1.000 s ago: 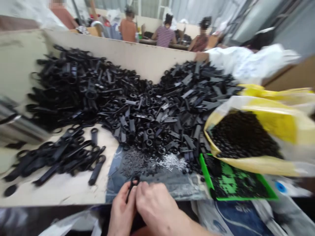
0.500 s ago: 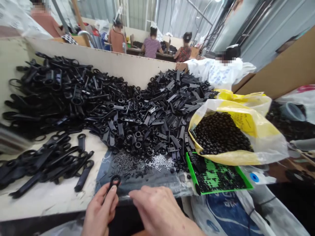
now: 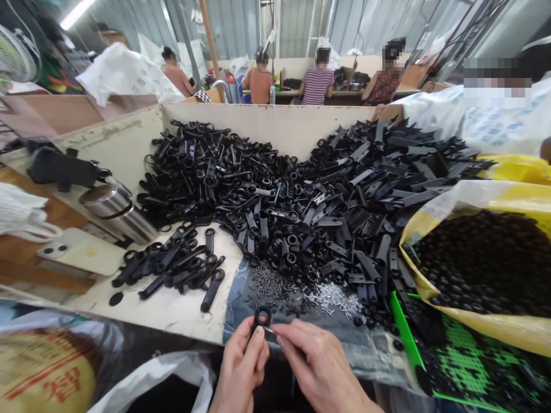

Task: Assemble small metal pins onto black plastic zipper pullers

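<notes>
In the head view, taking the ringed part as the clock's centre, the left hand point(image 3: 245, 355) grips that black ringed part point(image 3: 263, 316) between thumb and fingers, ring upward, above the near edge of the dark cloth point(image 3: 239, 321). At 4 o'clock the right hand point(image 3: 316, 358) pinches a slim, shiny piece point(image 3: 268, 330), its tip at the part's side; whether it has entered cannot be told. Silver pins point(image 3: 333, 299) lie between 2 and 3 o'clock, small dark pieces point(image 3: 269, 281) at 12, loose ringed parts point(image 3: 172, 267) at 10. Good handling here likely means a steady left thumb just below the ring, the slim piece kept straight — a tilt could make it slip — and light, even pressure.
</notes>
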Available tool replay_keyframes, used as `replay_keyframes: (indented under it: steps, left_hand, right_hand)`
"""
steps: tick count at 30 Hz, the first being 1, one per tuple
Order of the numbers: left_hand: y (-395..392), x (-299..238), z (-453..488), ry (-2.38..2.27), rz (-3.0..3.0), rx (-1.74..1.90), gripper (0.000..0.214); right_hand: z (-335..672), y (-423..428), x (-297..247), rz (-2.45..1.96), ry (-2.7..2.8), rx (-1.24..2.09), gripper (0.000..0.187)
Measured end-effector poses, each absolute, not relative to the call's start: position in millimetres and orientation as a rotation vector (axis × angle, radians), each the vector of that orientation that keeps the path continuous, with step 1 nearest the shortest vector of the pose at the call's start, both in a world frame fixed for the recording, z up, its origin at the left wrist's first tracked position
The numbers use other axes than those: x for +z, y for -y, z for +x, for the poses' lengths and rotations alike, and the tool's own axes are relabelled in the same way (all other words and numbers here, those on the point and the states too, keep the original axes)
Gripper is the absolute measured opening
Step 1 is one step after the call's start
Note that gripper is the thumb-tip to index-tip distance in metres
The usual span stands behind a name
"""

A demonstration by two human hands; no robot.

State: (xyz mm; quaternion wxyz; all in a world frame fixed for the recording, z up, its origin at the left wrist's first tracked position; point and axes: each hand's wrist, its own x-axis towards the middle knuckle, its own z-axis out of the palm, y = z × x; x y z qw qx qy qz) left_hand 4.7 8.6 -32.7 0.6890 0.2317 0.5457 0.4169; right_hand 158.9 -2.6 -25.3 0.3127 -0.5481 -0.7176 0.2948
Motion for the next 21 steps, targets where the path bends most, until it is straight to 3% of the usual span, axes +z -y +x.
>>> replay_keyframes:
  steps: [14, 21]
  left_hand:
    - [-7.9, -67.2, 7.5, -1.212, 0.448, 0.899, 0.074]
    - [-8.3, -68.4, 17.1, -1.316, 0.488, 0.951, 0.057]
  right_hand:
    - [156.5, -9.7, -37.8, -1.622, 2.126, 0.846, 0.029]
    - [158.1, -7.4, -45.2, -1.611, 2.164, 0.926, 0.031]
